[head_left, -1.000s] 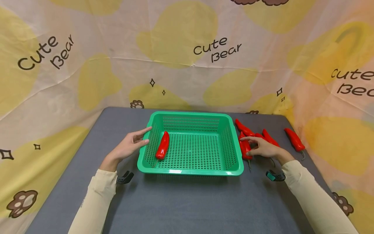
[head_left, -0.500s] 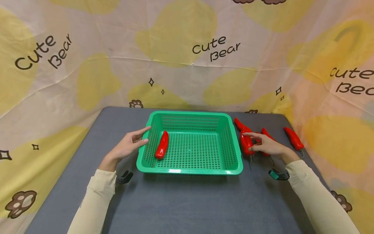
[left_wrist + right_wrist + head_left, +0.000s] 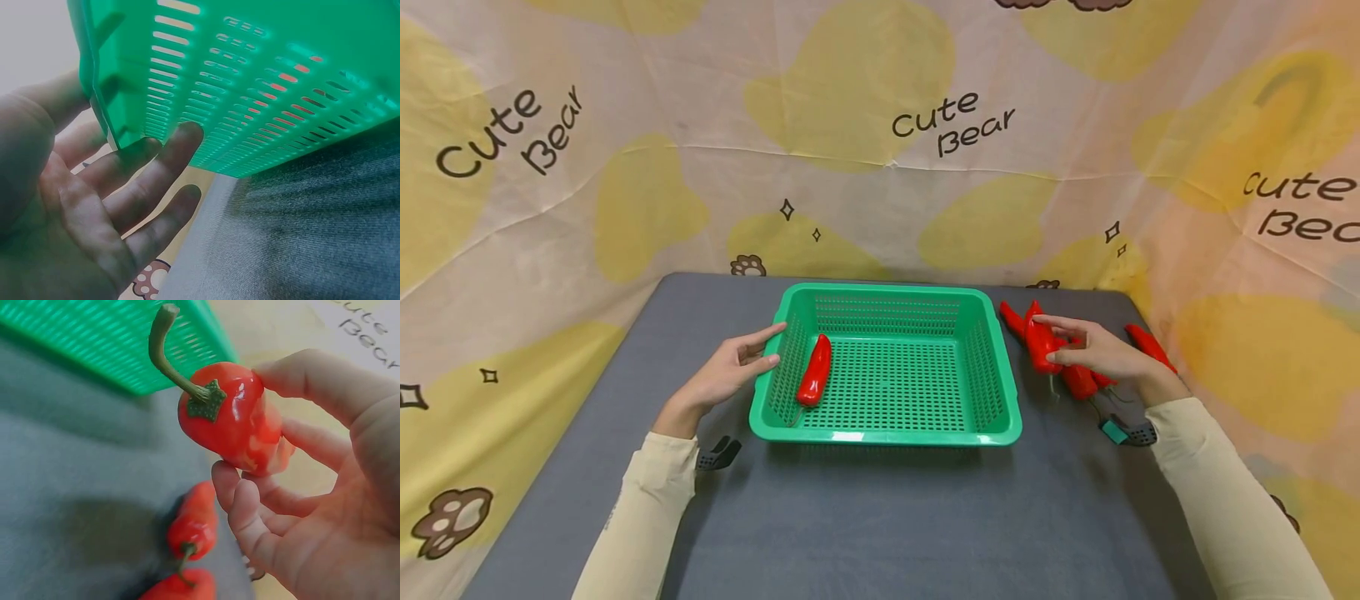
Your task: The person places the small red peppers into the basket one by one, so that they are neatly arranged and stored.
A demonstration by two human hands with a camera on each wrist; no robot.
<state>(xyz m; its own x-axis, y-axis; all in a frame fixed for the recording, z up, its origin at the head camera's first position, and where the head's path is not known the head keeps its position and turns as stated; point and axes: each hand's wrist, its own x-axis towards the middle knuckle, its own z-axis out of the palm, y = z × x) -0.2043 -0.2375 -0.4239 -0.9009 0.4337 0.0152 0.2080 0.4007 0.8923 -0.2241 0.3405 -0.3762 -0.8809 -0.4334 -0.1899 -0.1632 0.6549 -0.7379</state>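
A green plastic basket [image 3: 887,437] stands mid-table, with one red pepper [image 3: 815,372] lying at its left inside. My left hand [image 3: 722,377] holds the basket's left rim; in the left wrist view the thumb goes over the rim and other fingers lie against the slotted outer wall. To the right of the basket, my right hand [image 3: 1097,348] pinches another red pepper [image 3: 231,412] between thumb and fingers. Its curved green stem [image 3: 164,350] points toward the basket in the right wrist view. This pepper hangs above the table, over the other peppers.
Several more red peppers lie right of the basket, among them one pepper [image 3: 1078,382] below my right hand and one [image 3: 1148,343] near the table's right edge. Patterned cloth [image 3: 850,100] surrounds the grey table [image 3: 880,525] at back and sides.
My right hand has raised the pepper from beside the basket and carried it away from me and slightly right. The left hand has stayed at the basket's rim.
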